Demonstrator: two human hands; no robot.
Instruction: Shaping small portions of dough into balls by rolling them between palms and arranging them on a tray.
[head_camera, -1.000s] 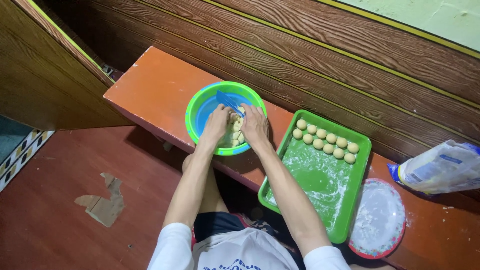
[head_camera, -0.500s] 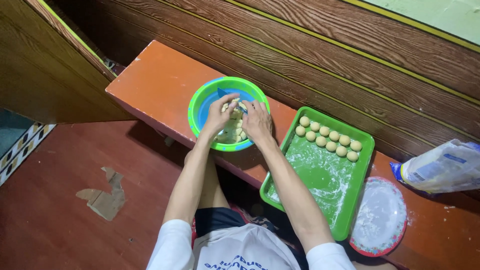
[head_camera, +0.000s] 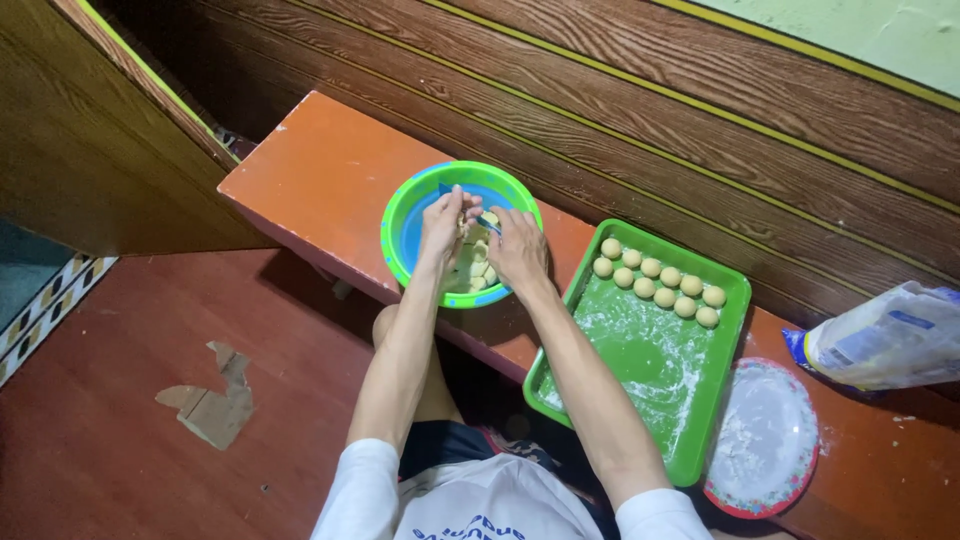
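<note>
Head view: both hands (head_camera: 485, 240) work pale, lumpy dough (head_camera: 472, 272) in a green-rimmed blue bowl (head_camera: 400, 215).

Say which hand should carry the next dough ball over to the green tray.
Right, probably. The right hand is on the bowl's tray side, nearer the green tray; the left hand would have to cross over it.

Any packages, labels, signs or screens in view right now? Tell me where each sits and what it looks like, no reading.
Plastic bag: lying on its side at the far right of the orange bench, right of the green tray; soft, bulging, translucent white with blue and yellow print.
No signs or screens in view.
</note>
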